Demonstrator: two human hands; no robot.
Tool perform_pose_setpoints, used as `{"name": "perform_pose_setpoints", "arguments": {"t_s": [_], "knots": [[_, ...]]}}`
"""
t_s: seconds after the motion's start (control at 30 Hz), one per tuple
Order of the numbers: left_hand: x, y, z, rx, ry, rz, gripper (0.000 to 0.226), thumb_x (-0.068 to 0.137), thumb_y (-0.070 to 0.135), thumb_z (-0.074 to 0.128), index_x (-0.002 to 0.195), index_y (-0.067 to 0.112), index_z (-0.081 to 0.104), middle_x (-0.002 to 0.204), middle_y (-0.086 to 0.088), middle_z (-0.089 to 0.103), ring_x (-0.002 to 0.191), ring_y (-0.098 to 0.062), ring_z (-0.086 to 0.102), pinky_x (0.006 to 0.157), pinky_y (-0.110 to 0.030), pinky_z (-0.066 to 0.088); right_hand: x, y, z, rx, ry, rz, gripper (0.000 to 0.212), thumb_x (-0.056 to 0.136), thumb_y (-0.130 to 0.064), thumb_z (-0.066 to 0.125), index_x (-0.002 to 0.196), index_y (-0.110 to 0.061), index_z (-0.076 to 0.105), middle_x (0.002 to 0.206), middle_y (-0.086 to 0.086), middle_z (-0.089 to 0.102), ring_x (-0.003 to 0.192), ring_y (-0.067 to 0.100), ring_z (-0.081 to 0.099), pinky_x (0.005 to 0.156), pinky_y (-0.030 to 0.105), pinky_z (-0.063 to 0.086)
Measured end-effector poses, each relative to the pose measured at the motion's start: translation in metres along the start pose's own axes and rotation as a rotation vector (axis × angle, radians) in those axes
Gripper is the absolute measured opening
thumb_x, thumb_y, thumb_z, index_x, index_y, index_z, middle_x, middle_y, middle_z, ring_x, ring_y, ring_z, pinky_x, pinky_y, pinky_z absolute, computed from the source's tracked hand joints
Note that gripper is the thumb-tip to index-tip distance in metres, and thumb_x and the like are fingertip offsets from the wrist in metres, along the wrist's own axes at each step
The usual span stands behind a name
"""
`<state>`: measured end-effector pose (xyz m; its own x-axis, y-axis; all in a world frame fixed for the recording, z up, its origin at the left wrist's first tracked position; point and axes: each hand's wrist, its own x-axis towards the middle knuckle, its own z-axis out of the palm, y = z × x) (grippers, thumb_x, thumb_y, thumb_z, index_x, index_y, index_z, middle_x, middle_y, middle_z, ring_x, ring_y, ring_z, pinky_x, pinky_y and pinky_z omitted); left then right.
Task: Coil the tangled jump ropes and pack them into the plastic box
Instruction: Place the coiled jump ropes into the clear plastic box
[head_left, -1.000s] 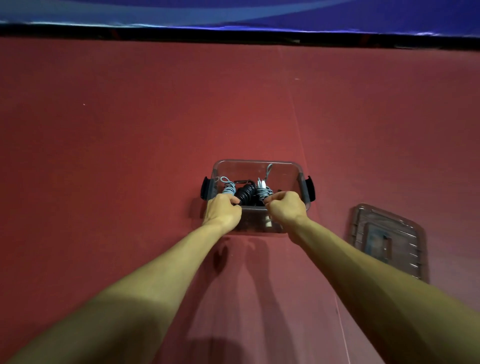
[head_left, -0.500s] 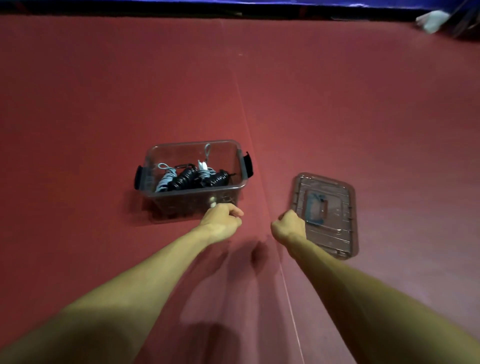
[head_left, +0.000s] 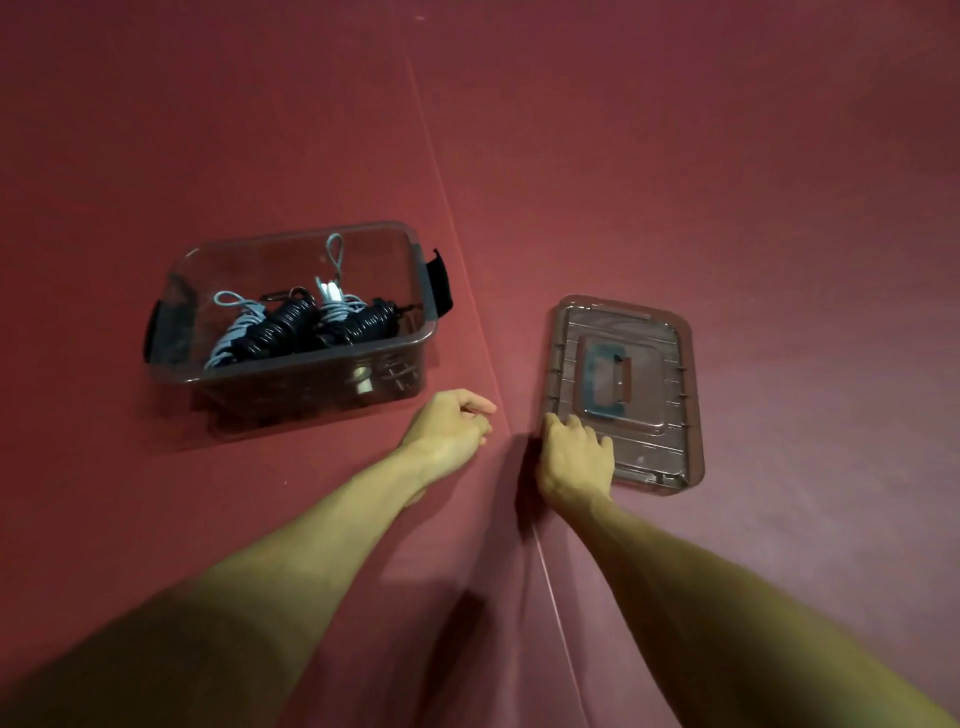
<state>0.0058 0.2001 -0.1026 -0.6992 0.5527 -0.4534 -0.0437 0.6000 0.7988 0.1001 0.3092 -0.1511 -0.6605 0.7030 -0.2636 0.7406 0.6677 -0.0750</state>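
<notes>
A clear plastic box (head_left: 311, 366) with black side latches stands open on the red floor at the left. Inside it lie coiled jump ropes (head_left: 296, 325), black and grey-white, bundled side by side. The box's clear lid (head_left: 644, 364) lies flat on the floor to the right. My right hand (head_left: 574, 457) rests on the lid's near left corner, fingers over its edge. My left hand (head_left: 449, 428) hovers between box and lid, fingers loosely curled, holding nothing.
The floor is red matting with a seam (head_left: 467, 270) running from the top middle down between the box and the lid. Both my forearms reach in from the bottom of the view.
Both hands left the box. My right hand moved right and came to rest on the lid's corner. My left hand drew back from the box's front. The view swung right and down.
</notes>
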Motion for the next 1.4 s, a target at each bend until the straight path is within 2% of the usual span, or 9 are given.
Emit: {"name": "perform_pose_setpoints", "arguments": {"t_s": [0.27,0.43,0.53,0.67,0.8,0.97,1.17,1.27,1.4], "knots": [[-0.009,0.029,-0.047,-0.194,0.170,0.132,0.035,0.089,-0.005,0.048,0.084,0.024,0.066,0.080,-0.004,0.069,0.077,-0.015,0.066,0.076,-0.029,0.051,0.003,-0.035,-0.076,0.380,0.396,0.212,0.038,0.089,-0.006,0.057,0.125,-0.007,0.044,0.124,0.012,0.049,0.117,0.033,0.046,0.092,0.044,0.038],[-0.028,0.064,-0.095,-0.325,0.295,0.215,0.031,0.091,-0.005,0.047,0.090,0.018,0.067,0.084,-0.002,0.069,0.077,-0.012,0.066,0.066,-0.014,0.050,-0.004,-0.078,-0.148,0.746,0.499,0.110,0.026,0.083,0.006,0.050,0.098,-0.014,0.041,0.109,0.006,0.061,0.100,0.026,0.058,0.084,0.043,0.045],[-0.034,0.072,-0.125,-0.395,0.405,0.223,0.030,0.092,0.000,0.046,0.089,0.024,0.064,0.095,-0.004,0.070,0.085,-0.016,0.068,0.078,-0.024,0.051,-0.013,-0.112,-0.180,0.923,0.492,-0.016,0.024,0.088,0.007,0.045,0.097,-0.015,0.040,0.097,-0.001,0.059,0.089,0.022,0.058,0.080,0.047,0.048],[-0.042,0.055,-0.168,-0.451,0.552,0.176,0.025,0.097,0.010,0.046,0.115,0.020,0.060,0.109,-0.002,0.065,0.091,-0.013,0.064,0.081,-0.026,0.049,-0.026,-0.165,-0.217,1.157,0.586,-0.153,0.011,0.100,-0.007,0.042,0.108,-0.009,0.049,0.088,-0.005,0.054,0.085,0.019,0.053,0.069,0.031,0.039],[-0.052,0.024,-0.217,-0.475,0.733,0.079,0.044,0.100,0.029,0.049,0.143,0.024,0.040,0.137,-0.006,0.051,0.121,-0.023,0.054,0.107,-0.040,0.041,-0.024,-0.208,-0.234,1.369,0.656,-0.068,0.019,0.102,-0.010,0.041,0.115,-0.007,0.054,0.093,-0.004,0.051,0.086,0.013,0.046,0.066,0.013,0.027],[-0.078,-0.008,-0.262,-0.424,0.807,-0.060,0.068,0.101,0.038,0.046,0.156,0.027,0.007,0.162,-0.008,0.004,0.147,-0.021,0.019,0.116,-0.036,0.018,0.002,-0.223,-0.222,1.329,0.516,0.040,0.024,0.098,-0.013,0.043,0.111,-0.010,0.063,0.099,-0.001,0.062,0.095,0.017,0.058,0.079,0.023,0.041],[-0.076,-0.058,-0.278,-0.296,0.652,-0.091,0.057,0.093,0.014,0.064,0.146,0.013,0.042,0.134,-0.008,0.055,0.116,-0.023,0.057,0.102,-0.032,0.044,0.016,-0.226,-0.197,1.356,0.289,0.106,0.017,0.094,-0.023,0.051,0.090,-0.016,0.066,0.095,0.009,0.072,0.092,0.027,0.069,0.088,0.044,0.055],[-0.071,-0.063,-0.272,-0.133,0.625,-0.136,0.059,0.087,0.010,0.071,0.141,0.013,0.048,0.133,-0.011,0.057,0.119,-0.026,0.057,0.104,-0.038,0.045,0.026,-0.224,-0.191,1.382,0.254,0.131,0.021,0.091,-0.031,0.055,0.075,-0.020,0.062,0.089,0.008,0.073,0.088,0.029,0.070,0.087,0.046,0.056],[-0.071,-0.065,-0.262,-0.092,0.610,-0.163,0.068,0.082,0.014,0.077,0.142,0.016,0.044,0.127,-0.012,0.058,0.117,-0.029,0.058,0.103,-0.039,0.045,0.029,-0.219,-0.190,1.394,0.190,0.118,0.022,0.095,-0.031,0.055,0.093,-0.014,0.069,0.077,0.005,0.072,0.079,0.024,0.072,0.079,0.042,0.059]]}}
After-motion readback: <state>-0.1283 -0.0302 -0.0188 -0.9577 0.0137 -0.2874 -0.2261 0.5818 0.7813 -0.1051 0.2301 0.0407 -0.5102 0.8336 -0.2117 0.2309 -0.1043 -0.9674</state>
